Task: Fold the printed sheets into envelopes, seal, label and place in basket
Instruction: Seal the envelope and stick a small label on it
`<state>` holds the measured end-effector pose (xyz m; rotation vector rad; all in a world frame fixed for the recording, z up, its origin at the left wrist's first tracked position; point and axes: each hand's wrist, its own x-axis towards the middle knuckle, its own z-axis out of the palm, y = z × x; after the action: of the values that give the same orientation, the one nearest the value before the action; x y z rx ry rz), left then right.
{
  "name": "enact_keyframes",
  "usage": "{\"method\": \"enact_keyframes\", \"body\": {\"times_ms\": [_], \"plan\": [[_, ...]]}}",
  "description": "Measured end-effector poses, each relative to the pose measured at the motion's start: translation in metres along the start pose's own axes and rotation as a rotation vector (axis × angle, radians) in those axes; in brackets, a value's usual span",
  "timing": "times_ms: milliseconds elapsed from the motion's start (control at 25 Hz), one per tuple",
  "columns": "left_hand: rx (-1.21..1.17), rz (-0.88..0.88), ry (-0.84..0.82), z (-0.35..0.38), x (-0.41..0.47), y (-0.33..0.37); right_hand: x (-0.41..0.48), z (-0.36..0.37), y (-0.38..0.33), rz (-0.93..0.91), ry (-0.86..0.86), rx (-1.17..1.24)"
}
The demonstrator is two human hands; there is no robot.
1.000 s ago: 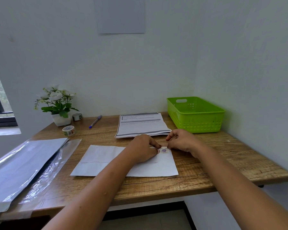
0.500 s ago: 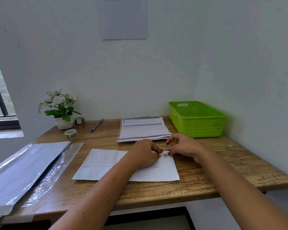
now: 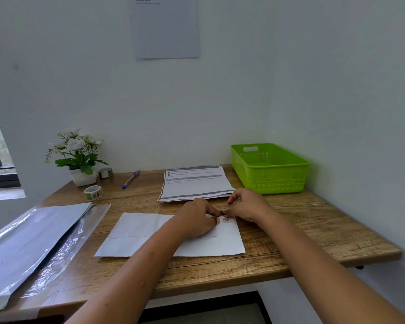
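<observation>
A white envelope (image 3: 150, 232) lies flat on the wooden desk (image 3: 302, 225). A small purple sticker (image 3: 226, 220) sits near its top right corner. My left hand (image 3: 194, 218) rests on the envelope with curled fingers, thumb and forefinger pinching the paper just left of the sticker. My right hand (image 3: 248, 206) comes in from the right; its thumb and a fingertip pinch the sticker's upper edge and its forefinger is raised. Behind the hands lies a stack of printed sheets (image 3: 194, 183). The green basket (image 3: 270, 169) stands at the back right.
A silver plastic sleeve (image 3: 31, 237) covers the desk's left side. A tape roll (image 3: 93, 192), a second roll (image 3: 105, 172), a potted flower (image 3: 77, 157) and a blue pen (image 3: 131, 179) stand at the back left. Walls close the back and right.
Both hands stay at the envelope's top right corner around the sticker. My right forefinger has lifted. The view has tilted slightly upward.
</observation>
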<state>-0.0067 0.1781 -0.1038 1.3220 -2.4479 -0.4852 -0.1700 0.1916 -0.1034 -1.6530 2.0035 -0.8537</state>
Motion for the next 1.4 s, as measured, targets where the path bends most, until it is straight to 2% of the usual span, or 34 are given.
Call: {"method": "enact_keyframes", "body": {"times_ms": [400,600,840,960,1040,1080,1160,1200,1280,1400], "plan": [[0.455,0.101,0.086,0.01,-0.015,0.02,-0.005,-0.007,-0.005,0.024,-0.082,0.054],[0.44,0.047,0.106,0.012,-0.017,0.024,-0.011,-0.011,-0.005,0.012,-0.138,0.047],[0.44,-0.01,0.056,0.013,-0.019,0.015,-0.015,-0.022,-0.013,0.059,-0.236,-0.019],[0.436,0.021,0.052,0.009,-0.022,0.018,-0.02,-0.025,-0.012,0.073,-0.225,0.029],[0.302,0.025,0.091,-0.002,-0.03,0.009,-0.024,-0.024,-0.008,0.059,-0.191,0.113],[0.196,-0.037,0.144,-0.009,-0.037,-0.002,-0.026,-0.022,-0.004,0.059,-0.157,0.201],[0.051,-0.268,0.322,-0.027,-0.059,-0.035,-0.032,-0.014,0.002,0.077,-0.022,0.357],[0.06,-0.404,0.382,-0.036,-0.072,-0.051,-0.035,-0.01,0.003,0.077,0.057,0.346],[0.164,-0.639,0.377,-0.047,-0.094,-0.069,-0.04,-0.002,0.001,0.047,0.142,0.151],[0.062,-0.686,0.39,-0.055,-0.102,-0.072,-0.043,0.007,-0.004,-0.001,0.143,0.069]]}}
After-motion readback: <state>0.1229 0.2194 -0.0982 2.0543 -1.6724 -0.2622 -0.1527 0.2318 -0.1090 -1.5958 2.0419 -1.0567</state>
